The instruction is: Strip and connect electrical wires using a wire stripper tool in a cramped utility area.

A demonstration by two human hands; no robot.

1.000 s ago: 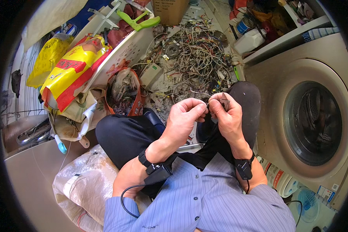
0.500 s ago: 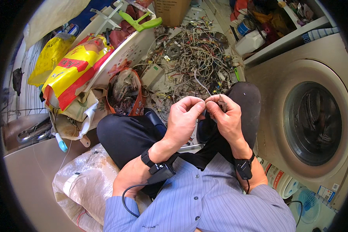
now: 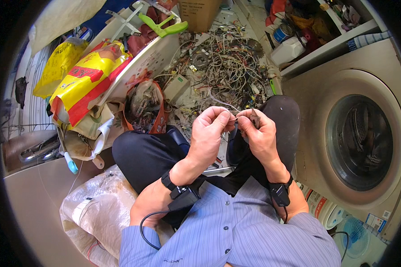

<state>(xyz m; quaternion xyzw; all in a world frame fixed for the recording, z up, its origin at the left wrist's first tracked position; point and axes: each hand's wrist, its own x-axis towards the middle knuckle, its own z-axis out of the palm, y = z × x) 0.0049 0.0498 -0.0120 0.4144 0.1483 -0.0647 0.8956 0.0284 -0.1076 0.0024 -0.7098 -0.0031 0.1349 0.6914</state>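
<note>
Grey pointed piece (image 3: pixel 255 119), partly hidden

In my fingers (image 3: pixel 218 119): wire (image 3: pixel 224 104), smooth, plastic-looking; grey piece (image 3: pixel 255 119), dull, metal-looking. Cables (image 3: pixel 234 64) mostly matt plastic. Washer (image 3: pixel 314 133) satin, its door (image 3: pixel 358 142) glossy glass. Red-and-yellow bag (image 3: pixel 75 91) shiny plastic; carton (image 3: pixel 199 14) matt cardboard. My shirt (image 3: pixel 258 222) smooth cloth, trousers (image 3: pixel 147 149) matt cloth. Sack (image 3: pixel 104 211) crinkled, filmy, half-glossy plastic.

1. Angles left forearm (image 3: pixel 149 202) and right forearm (image 3: pixel 296 202) inward and away from the torso.
2. Holds left wrist (image 3: pixel 182 172) and right wrist (image 3: pixel 277 172) nearly straight, well apart.
3. Pinches left thumb (image 3: pixel 221 119) against forefinger in left hand (image 3: pixel 209 131), with the other fingers curled under.
4. Pinches likewise with right thumb (image 3: pixel 249 126) in right hand (image 3: pixel 259 133).
5. Holds both hands level, fingertips just beside each other.
</note>
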